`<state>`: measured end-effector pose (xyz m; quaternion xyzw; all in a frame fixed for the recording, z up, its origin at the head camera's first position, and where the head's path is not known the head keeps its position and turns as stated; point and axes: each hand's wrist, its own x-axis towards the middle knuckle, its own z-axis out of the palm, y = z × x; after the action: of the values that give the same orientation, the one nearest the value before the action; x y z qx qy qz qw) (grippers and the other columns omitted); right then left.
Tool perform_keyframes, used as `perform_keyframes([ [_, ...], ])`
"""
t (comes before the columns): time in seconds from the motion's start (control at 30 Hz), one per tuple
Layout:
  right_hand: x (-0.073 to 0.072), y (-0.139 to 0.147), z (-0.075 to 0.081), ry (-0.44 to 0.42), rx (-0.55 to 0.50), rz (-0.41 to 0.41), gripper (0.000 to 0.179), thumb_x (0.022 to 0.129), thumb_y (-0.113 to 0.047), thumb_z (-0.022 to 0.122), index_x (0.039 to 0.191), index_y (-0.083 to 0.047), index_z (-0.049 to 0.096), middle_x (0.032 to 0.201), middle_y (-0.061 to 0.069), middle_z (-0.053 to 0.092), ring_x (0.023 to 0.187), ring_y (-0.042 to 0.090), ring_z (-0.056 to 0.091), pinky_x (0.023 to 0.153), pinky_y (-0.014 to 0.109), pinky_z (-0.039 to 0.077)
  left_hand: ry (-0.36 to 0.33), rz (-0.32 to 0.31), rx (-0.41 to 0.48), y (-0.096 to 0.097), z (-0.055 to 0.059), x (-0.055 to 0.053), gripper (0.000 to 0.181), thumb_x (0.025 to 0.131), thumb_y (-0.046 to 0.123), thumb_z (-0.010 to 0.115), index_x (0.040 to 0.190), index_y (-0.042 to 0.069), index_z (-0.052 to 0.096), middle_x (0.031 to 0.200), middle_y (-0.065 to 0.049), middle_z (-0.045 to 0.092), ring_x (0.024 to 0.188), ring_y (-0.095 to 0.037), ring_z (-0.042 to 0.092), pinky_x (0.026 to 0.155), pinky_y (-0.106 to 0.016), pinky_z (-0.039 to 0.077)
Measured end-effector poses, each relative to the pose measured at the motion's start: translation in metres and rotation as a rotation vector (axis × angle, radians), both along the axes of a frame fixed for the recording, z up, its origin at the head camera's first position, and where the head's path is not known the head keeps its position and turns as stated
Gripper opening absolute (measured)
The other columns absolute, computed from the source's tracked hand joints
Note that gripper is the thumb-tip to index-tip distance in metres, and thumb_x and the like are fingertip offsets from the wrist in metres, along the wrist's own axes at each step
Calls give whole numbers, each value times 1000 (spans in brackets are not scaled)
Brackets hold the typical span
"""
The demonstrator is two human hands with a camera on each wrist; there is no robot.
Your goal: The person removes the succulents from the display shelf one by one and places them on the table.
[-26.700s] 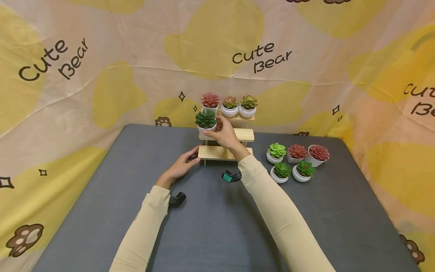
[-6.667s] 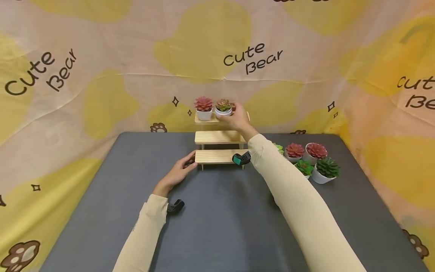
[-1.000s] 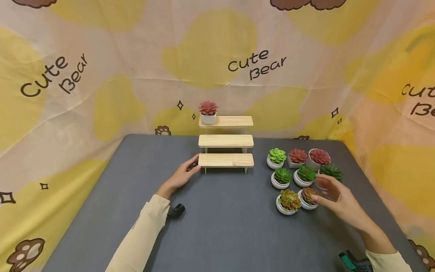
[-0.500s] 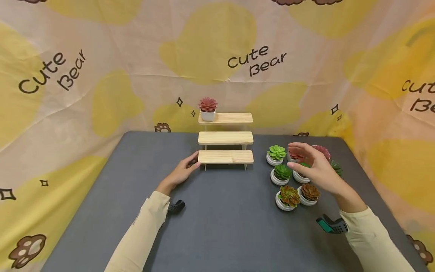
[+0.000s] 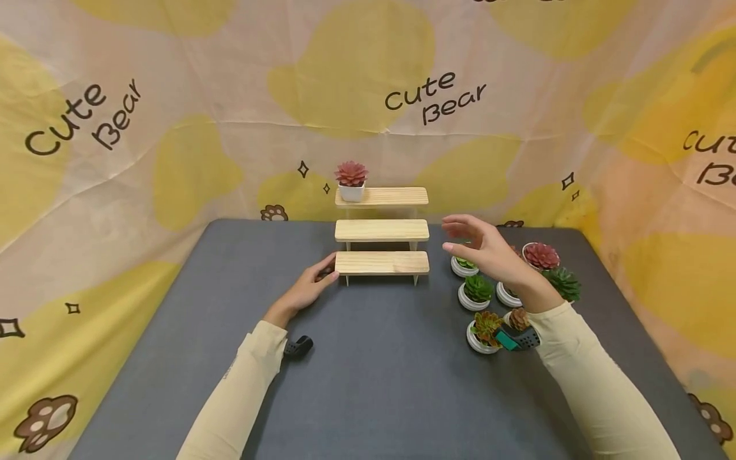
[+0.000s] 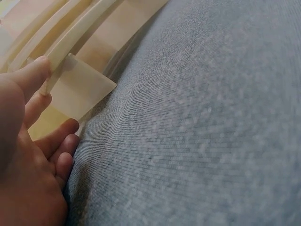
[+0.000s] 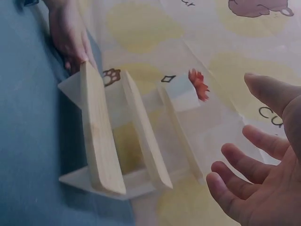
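Note:
A three-step wooden display stand (image 5: 382,262) with pale plank steps stands at the back of the table. My left hand (image 5: 305,291) holds the left end of its lowest step, and in the left wrist view the thumb (image 6: 35,73) and index finger pinch that plank's end. On the top step's left end sits a pink artificial succulent (image 5: 351,181) in a square white pot. My right hand (image 5: 489,252) is in the air to the right of the stand, fingers spread and nothing in them. It partly covers a light-green succulent (image 5: 464,264) behind it.
Several potted succulents stand in a group at the table's right, among them a green one (image 5: 476,291), a yellow-green one (image 5: 486,327), a dark-red one (image 5: 542,255) and a dark-green one (image 5: 562,283). A printed cloth (image 5: 356,76) hangs close behind the stand.
Earlier, two round-potted succulents left the top step for the group at right, as did the dark-green one. In the last second my right hand moved from the brown succulent up and left, empty.

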<state>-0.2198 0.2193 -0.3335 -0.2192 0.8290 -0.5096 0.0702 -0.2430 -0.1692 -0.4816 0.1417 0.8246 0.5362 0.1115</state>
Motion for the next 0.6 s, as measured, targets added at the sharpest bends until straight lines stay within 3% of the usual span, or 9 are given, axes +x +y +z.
perform_keyframes([
  [0.23,-21,-32,-4,-56,-82,18,53,102,-13,61,150,-6,42,154,18,44,144,42,39,114,60,36,-11,5,-6,-1,1,2,64,107,31,51,163,13,24,160,-17,41,144,-36,41,114,-55,32],
  [0.4,-36,-58,-7,-55,-96,26,55,102,-14,61,152,-5,40,154,20,44,143,41,41,115,58,37,-7,7,-8,-2,2,2,63,107,30,51,162,13,25,160,-16,42,145,-36,41,114,-55,32],
  [0.6,-49,-82,1,-22,-102,-6,58,101,-20,63,152,-6,41,154,20,45,142,37,44,115,57,37,-14,3,14,-1,0,1,63,107,31,52,162,15,27,159,-15,43,145,-35,41,114,-55,31],
])
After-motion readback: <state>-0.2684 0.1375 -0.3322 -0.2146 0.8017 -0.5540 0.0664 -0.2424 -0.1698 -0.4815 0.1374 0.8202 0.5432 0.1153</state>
